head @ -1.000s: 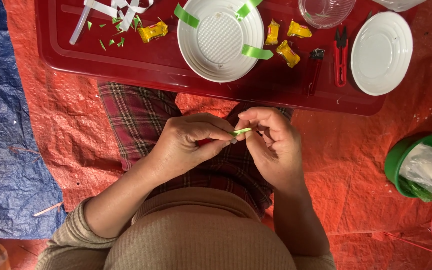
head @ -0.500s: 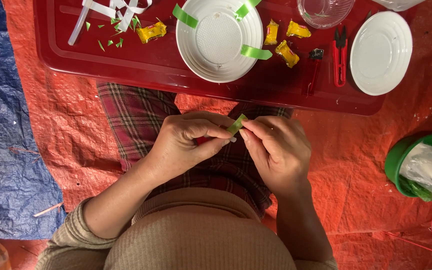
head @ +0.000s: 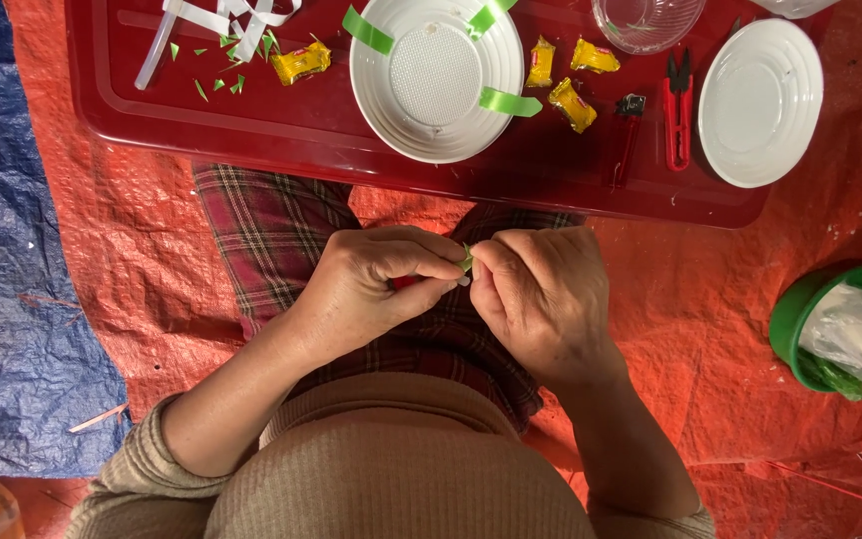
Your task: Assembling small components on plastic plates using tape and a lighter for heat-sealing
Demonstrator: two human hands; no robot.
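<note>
Hands meet at the centre of the view, above a lap covered in red plaid cloth [head: 271,230]. The left hand [head: 371,284] and the right hand [head: 541,299] are both closed to a narrow pinch, fingertips touching, with a small green strip piece [head: 467,258] caught between them; only its tip shows, so its full shape cannot be told. At 12 o'clock from the hands lies a red tray [head: 281,130] on an orange tarp [head: 700,299]. On the tray, directly at 12 o'clock, sits a white ribbed bowl [head: 436,80] with three green strips [head: 511,102] laid over its rim. At 1 o'clock are three yellow wrapped sweets [head: 571,105], a small dark red clip-like tool [head: 629,130], which is hard to identify, and red snips [head: 678,110]; a white plate [head: 760,100] lies farther out at 2 o'clock, with a clear glass bowl [head: 646,20] at the top edge. At 11 o'clock lie white strips [head: 221,20], green offcuts [head: 226,80] and a fourth yellow sweet [head: 299,64]. At 3 o'clock, well apart, stands a green bucket [head: 800,319] lined with a clear plastic bag [head: 855,334]. At 9 o'clock a blue tarp [head: 12,299] meets the orange one.
</note>
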